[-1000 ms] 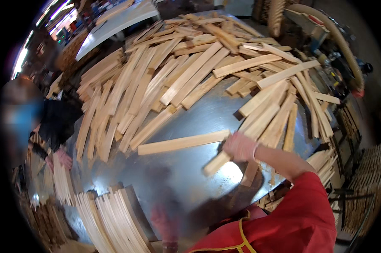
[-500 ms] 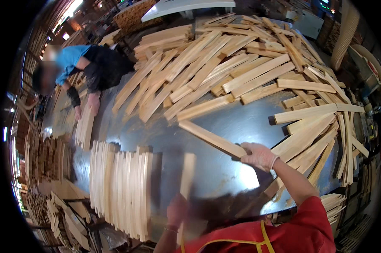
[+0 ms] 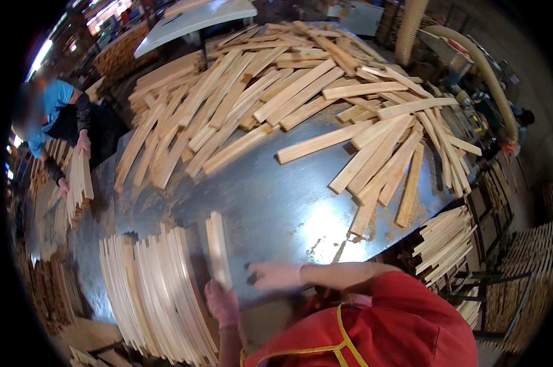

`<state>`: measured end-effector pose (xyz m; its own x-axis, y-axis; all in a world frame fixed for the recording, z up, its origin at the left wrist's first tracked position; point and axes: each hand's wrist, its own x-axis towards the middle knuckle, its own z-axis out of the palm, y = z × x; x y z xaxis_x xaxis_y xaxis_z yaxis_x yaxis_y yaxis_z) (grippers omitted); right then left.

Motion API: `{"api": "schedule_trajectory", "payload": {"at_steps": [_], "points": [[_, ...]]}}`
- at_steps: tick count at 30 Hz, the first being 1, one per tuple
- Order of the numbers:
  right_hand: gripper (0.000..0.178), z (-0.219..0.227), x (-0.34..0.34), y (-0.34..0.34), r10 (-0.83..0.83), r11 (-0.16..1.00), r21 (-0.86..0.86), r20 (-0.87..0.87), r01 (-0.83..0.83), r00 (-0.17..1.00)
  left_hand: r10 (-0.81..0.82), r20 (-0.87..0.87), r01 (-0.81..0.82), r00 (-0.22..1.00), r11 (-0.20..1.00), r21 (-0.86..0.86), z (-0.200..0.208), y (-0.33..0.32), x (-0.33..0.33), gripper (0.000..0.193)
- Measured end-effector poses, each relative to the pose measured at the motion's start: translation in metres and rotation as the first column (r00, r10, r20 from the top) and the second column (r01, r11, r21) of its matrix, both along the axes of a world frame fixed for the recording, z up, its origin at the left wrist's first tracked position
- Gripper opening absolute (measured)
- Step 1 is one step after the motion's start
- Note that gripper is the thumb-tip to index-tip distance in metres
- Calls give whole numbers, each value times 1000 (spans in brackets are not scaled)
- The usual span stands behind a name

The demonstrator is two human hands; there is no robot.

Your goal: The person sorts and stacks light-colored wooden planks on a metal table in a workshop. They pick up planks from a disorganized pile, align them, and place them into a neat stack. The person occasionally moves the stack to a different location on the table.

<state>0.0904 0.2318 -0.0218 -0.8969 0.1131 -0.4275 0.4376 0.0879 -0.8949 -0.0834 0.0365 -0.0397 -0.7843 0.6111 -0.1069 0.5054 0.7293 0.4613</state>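
My left hand (image 3: pixel 222 303), in a pale pinkish glove, is closed on the lower end of a light wooden slat (image 3: pixel 218 248) that points away from me. There may be a second slat pressed against it; blur hides this. My right hand (image 3: pixel 275 276), also gloved, hovers just right of that slat, blurred, its dark fingertips apart and pointing left. I see no slat in it. Left of my left hand, a row of slats (image 3: pixel 160 287) stands side by side on the metal table (image 3: pixel 270 196).
A large loose heap of wooden slats (image 3: pixel 301 92) covers the table's far side, with several fanned out at right (image 3: pixel 380 159). A co-worker (image 3: pixel 56 116) in blue handles a bundle of slats (image 3: pixel 79 183) at far left. Stacked slats (image 3: pixel 444 241) sit beyond the table's right edge.
My right hand has come leftward from the slat heap towards my left hand; the slat it gripped no longer shows there. The view has shifted right. The co-worker's bundle has been lifted or tilted.
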Motion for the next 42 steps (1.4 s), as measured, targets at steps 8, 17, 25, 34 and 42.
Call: {"api": "schedule_trajectory", "payload": {"at_steps": [8,17,25,34,42], "points": [[47,14,158,277,-256,218,922,369,-319,893,-83,-403,-8,911,975,-220,6,-60,-43,88],[25,-26,69,249,401,620,736,-1,-271,916,-459,-172,470,872,882,27,26,109,65,86],[56,54,147,425,-152,268,931,296,-249,943,-641,56,643,766,765,-31,46,161,117,82],[40,54,131,329,161,178,847,477,-500,864,-555,97,560,826,828,-37,57,140,109,86],[48,17,44,110,281,505,853,-305,131,910,-570,218,602,792,669,-436,30,136,99,86]]}}
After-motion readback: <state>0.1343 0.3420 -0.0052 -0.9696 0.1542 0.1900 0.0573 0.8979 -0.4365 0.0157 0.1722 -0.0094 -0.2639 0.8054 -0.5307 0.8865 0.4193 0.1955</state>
